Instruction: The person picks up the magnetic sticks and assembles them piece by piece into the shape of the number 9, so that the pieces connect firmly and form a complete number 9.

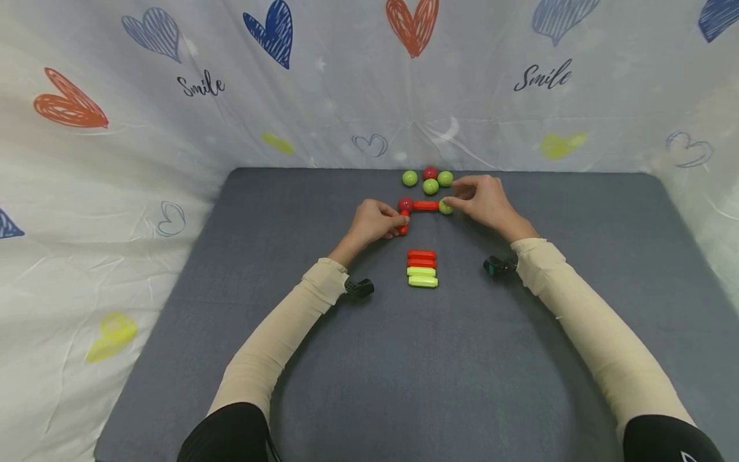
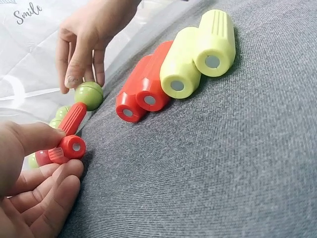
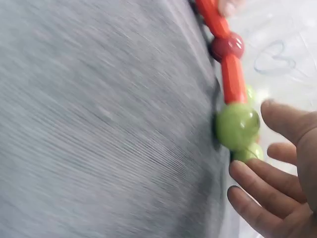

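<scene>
My left hand (image 1: 374, 221) pinches a red magnetic rod (image 1: 404, 224) between thumb and fingers; the rod's round metal end shows in the left wrist view. This rod meets a dark red ball (image 1: 406, 205), from which a second red rod (image 1: 426, 206) runs right to a green ball (image 1: 446, 206). Beside that green ball is my right hand (image 1: 482, 200). In the right wrist view its fingers (image 3: 262, 191) are spread and relaxed, with a gap between the thumb and the ball.
Behind the joined pieces sit a red ball (image 1: 430, 173) and several loose green balls (image 1: 410, 178). Nearer me, two red rods (image 1: 421, 255) and two yellow rods (image 1: 423, 281) lie in a stack of rows on the grey table (image 1: 358, 372). A printed curtain (image 1: 346, 83) hangs behind the table.
</scene>
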{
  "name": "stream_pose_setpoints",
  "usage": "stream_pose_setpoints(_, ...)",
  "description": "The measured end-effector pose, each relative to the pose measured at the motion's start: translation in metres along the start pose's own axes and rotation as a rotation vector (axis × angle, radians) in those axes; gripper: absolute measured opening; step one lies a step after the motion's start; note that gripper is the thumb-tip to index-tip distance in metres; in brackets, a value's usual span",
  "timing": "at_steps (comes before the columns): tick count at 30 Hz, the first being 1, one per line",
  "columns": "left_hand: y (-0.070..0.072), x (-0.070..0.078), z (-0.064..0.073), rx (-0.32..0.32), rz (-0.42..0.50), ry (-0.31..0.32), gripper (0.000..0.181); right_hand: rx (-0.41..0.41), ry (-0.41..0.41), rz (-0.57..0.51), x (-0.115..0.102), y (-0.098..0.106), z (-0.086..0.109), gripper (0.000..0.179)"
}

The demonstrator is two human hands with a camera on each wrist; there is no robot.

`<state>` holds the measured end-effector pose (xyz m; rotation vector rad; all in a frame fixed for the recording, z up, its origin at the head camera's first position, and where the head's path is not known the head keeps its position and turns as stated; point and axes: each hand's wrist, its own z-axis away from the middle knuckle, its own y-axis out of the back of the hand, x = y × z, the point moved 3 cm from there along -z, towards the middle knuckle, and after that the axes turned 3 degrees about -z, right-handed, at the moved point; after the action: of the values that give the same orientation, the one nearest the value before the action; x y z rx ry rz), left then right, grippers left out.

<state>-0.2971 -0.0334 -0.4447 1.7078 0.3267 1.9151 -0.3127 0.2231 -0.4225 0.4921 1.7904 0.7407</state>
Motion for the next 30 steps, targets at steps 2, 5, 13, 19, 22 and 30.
stream_pose_setpoints(2, 0.0, 0.0, 0.0, 0.001, 0.003, -0.006, 0.019, 0.017, -0.013, -0.004, 0.003, 0.006, -0.006, 0.045)
stream_pose_setpoints(5, 0.0, 0.001, -0.001, -0.004, 0.008, -0.011, 0.019, 0.03, -0.044, -0.006, 0.01, 0.013, -0.016, 0.048)
stream_pose_setpoints(13, -0.001, 0.004, -0.001, -0.002, 0.009, -0.022, 0.018, -0.029, -0.072, 0.037, 0.019, 0.014, -0.039, 0.056)
stream_pose_setpoints(19, 0.0, 0.002, 0.0, -0.009, 0.013, -0.02, 0.018, -0.059, -0.043, 0.086, 0.019, 0.006, -0.051, 0.052)
stream_pose_setpoints(22, 0.0, 0.001, 0.001, -0.013, 0.011, -0.016, 0.018, -0.055, -0.02, 0.1, 0.019, 0.002, -0.055, 0.048)
stream_pose_setpoints(30, 0.002, -0.003, 0.0, -0.017, -0.005, -0.022, 0.019, -0.04, -0.019, 0.092, 0.019, -0.004, -0.059, 0.037)
